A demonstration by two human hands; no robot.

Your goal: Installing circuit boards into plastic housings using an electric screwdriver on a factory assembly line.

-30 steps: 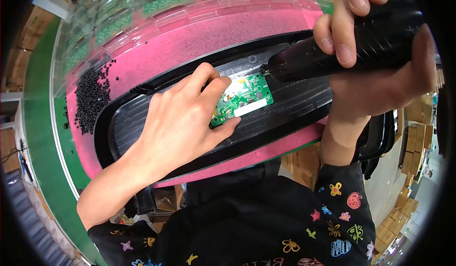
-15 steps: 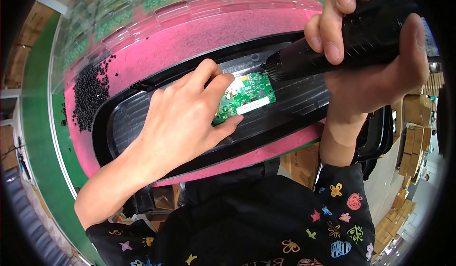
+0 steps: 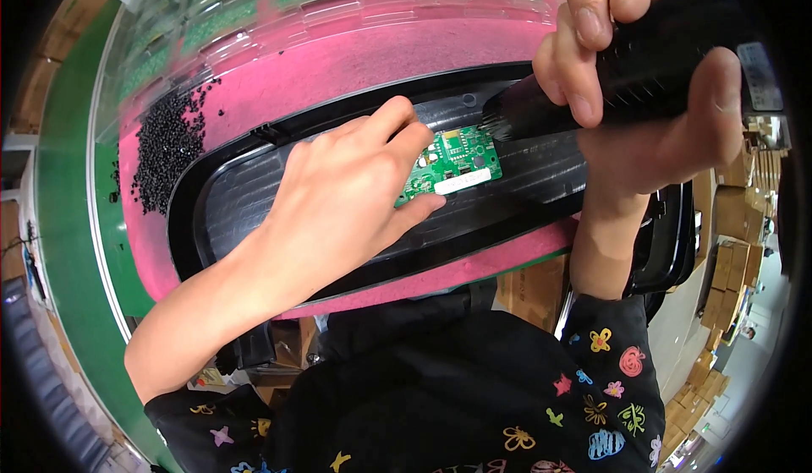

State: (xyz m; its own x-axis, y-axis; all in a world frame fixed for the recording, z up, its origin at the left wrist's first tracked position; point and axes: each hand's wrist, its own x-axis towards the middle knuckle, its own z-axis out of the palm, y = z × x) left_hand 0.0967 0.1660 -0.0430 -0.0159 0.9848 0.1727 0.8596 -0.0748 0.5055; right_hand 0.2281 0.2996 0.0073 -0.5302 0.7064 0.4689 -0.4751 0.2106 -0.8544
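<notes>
A green circuit board (image 3: 465, 153) with a white label strip lies inside a long black plastic housing (image 3: 245, 207). My left hand (image 3: 351, 173) grips the board's left end, thumb at the near edge and fingers over the far side. In my right hand (image 3: 592, 59) is a thick black electric screwdriver (image 3: 655, 54), its fingers wrapped around the body. The tool's ribbed, tapered nose points down-left at the board's far right corner. Whether its tip touches the board or a screw cannot be made out.
A heap of tiny black screws (image 3: 165, 147) lies on the pink mat (image 3: 355, 46), left of the housing. Clear plastic trays (image 3: 245, 8) holding more green boards stand along the far side. Another black plastic part (image 3: 664, 249) is at the right, with cardboard boxes (image 3: 723, 278) beyond.
The board and my left hand have shifted slightly right and away from me in the picture. The screwdriver's nose stays by the board's far right corner.
</notes>
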